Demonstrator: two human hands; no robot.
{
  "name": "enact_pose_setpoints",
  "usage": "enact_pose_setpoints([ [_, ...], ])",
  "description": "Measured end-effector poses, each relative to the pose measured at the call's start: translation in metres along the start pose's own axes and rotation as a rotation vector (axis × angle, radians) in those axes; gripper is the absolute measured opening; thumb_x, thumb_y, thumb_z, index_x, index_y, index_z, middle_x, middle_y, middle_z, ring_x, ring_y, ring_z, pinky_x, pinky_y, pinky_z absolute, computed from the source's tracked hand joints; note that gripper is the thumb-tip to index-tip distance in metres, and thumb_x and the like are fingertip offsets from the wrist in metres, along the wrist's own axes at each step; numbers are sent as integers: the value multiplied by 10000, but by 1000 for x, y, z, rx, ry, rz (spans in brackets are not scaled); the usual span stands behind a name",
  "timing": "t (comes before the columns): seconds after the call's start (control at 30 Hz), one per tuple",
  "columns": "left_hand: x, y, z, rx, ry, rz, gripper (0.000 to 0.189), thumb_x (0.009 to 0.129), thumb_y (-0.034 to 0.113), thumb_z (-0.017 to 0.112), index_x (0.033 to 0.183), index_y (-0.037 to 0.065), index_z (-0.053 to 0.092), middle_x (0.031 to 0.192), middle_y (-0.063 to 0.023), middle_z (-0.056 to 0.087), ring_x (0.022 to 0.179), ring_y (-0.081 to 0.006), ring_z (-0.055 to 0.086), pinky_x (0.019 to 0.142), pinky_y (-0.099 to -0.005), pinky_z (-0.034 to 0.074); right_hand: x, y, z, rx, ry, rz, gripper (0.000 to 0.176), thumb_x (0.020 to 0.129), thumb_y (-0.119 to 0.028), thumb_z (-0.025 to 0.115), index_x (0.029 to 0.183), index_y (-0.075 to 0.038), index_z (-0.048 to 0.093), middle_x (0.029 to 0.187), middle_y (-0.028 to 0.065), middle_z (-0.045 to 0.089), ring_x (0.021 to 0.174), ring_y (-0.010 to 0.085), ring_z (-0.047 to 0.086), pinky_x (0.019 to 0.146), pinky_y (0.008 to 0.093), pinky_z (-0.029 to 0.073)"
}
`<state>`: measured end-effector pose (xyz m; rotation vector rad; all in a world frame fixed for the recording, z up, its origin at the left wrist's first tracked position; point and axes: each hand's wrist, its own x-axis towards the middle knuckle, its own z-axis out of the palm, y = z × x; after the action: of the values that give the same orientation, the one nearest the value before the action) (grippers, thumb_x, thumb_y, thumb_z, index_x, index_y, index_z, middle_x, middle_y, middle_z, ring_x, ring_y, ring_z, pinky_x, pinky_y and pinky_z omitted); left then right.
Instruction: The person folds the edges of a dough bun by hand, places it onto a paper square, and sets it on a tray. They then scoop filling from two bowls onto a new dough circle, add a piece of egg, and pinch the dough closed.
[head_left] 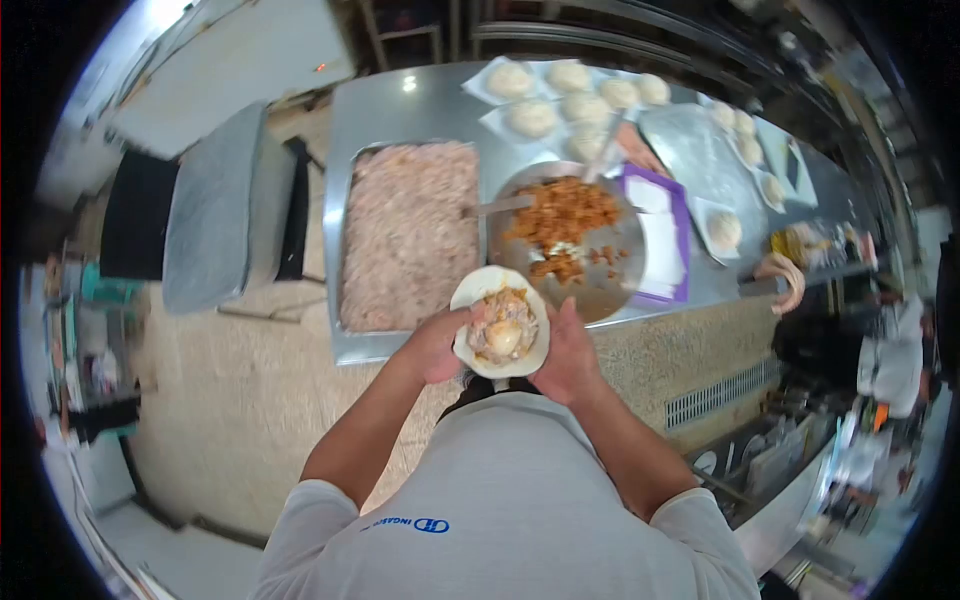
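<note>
Between my two hands, near the table's front edge, is a round white dough wrapper (458, 298) with pinkish meat filling and a pale yellowish piece (503, 337) on top. My left hand (437, 345) holds its left side, with the thumb over the rim. My right hand (569, 358) cups the right side, its fingers partly hidden beneath the dough. A tray of minced meat (410, 235) lies beyond my left hand. Beyond the dough stands a metal bowl (600, 295) with brown-orange filling (563, 215) and utensils in it.
White filled buns (532, 118) on paper squares sit at the table's (400, 100) far side. A purple box of paper squares (655, 235) is right of the bowl. Farther right are another metal tray (690, 150) and a single bun (724, 230). A grey-topped seat (220, 210) stands left.
</note>
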<state>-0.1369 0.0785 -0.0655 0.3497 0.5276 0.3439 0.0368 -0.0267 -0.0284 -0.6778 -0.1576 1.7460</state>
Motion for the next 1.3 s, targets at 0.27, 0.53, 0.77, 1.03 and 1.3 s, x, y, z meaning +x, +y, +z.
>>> enact_pose_setpoints([
  [0.27, 50, -47, 54, 274, -28, -87, 504, 946, 171, 637, 1393, 15, 463, 1300, -128, 597, 1164, -263, 614, 984, -426, 517, -64, -22, -36, -52, 215, -298, 578, 1057, -503, 337, 1529, -171, 300, 1483, 75, 437, 1348, 215, 464, 1088, 406, 436],
  [0.53, 70, -72, 82, 455, -201, -346, 529, 956, 207, 591, 1410, -2, 419, 1332, -145, 569, 1194, -285, 599, 1003, -444, 502, -123, 5, -55, 142, 310, -406, 537, 1052, -462, 404, 1496, -166, 339, 1452, 89, 463, 1258, 210, 547, 1022, 389, 491],
  [0.77, 43, -84, 137, 296, -491, -464, 489, 1002, 223, 511, 1411, -28, 419, 1347, -159, 561, 1267, -291, 540, 1100, -440, 414, -183, 21, -30, 189, 505, -593, 488, 1052, -462, 406, 1408, -131, 450, 1327, 92, 577, 1192, 237, 598, 1022, 418, 493],
  [1.03, 44, -120, 114, 850, -470, -622, 461, 988, 127, 533, 1434, 52, 444, 1351, -128, 547, 1244, -256, 553, 1039, -406, 470, -152, 96, -27, 463, 704, -744, 531, 1049, -487, 394, 1426, -116, 432, 1382, 90, 551, 1226, 261, 580, 1048, 429, 469],
  [1.3, -10, -110, 88, 457, -548, -920, 510, 968, 162, 537, 1454, 89, 400, 1342, -158, 546, 1232, -349, 555, 1081, -517, 427, -174, 177, 35, 345, 858, -855, 549, 1043, -502, 391, 1477, -166, 380, 1436, 84, 470, 1366, 238, 429, 1061, 436, 443],
])
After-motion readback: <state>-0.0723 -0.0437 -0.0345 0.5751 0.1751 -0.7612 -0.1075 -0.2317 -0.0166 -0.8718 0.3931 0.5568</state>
